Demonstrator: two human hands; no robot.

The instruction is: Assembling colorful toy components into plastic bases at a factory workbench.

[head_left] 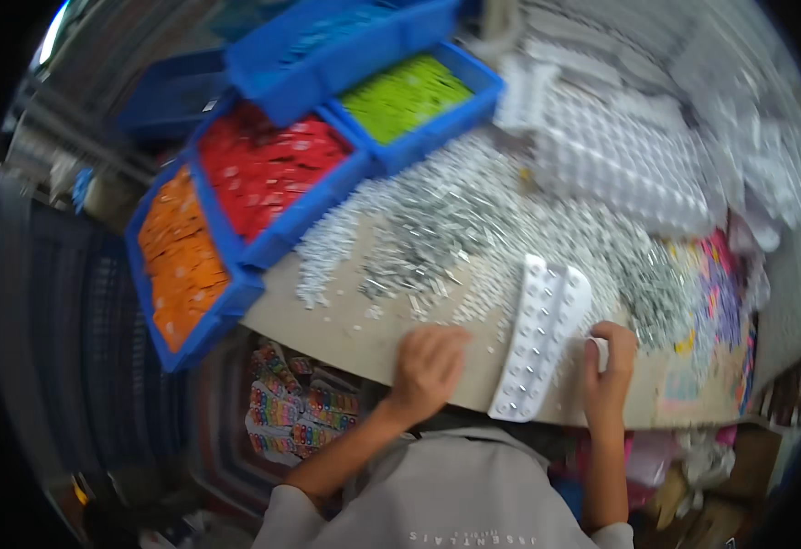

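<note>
A long white plastic tray [539,339] with rows of round pockets lies at a slant on the table, and small shiny pieces show in it. Left of it, at the table's near edge, my left hand [430,371] hangs with bent fingers, blurred by motion; whether it holds anything is not visible. On the tray's other side my right hand [612,371] is closed, a small white piece [599,351] between thumb and fingers. Beyond both hands spreads a pile of small silver metal pieces [441,220], with small white pieces [322,261] around it.
Blue bins at the left back hold red pieces [268,169], orange pieces [179,261], green pieces [407,96] and light-blue pieces [336,35]. Stacked white pocketed trays [624,156] stand at the back right. Purple pieces [719,297] lie far right. Below the table are cards of colourful items [295,407].
</note>
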